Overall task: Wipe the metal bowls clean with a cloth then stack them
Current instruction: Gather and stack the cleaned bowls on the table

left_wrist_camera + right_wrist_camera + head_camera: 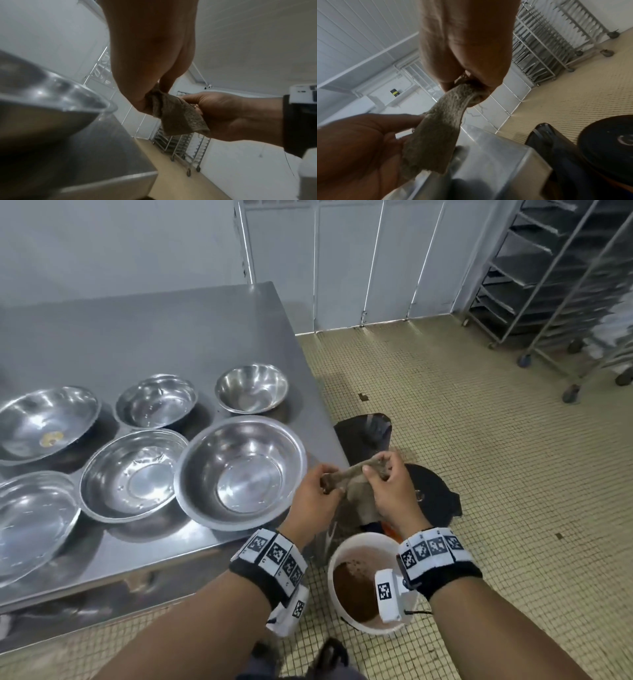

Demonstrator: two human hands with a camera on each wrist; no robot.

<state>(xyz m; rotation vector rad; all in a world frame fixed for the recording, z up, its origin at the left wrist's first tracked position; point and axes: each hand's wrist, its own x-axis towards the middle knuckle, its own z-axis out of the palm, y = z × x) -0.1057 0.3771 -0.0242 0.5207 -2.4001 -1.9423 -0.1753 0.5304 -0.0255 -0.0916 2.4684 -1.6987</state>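
Observation:
Several metal bowls sit apart on the steel table [171, 323]; the nearest large bowl [241, 472] is by the table's right edge, with smaller bowls [251, 388] [156, 400] behind it. Just right of that edge, over the floor, both hands hold a brown cloth [356, 470] stretched between them. My left hand [318, 491] grips its left end and my right hand [387, 484] grips its right end. In the wrist views the cloth [175, 115] [440, 121] runs taut from fist to fist, a flap hanging down.
Below my hands a white bucket [346, 546] of brown water stands on the tiled floor. A black bin [363, 429] and a round black lid [431, 491] lie beside the table. Wheeled metal tray racks [548, 285] stand at the far right.

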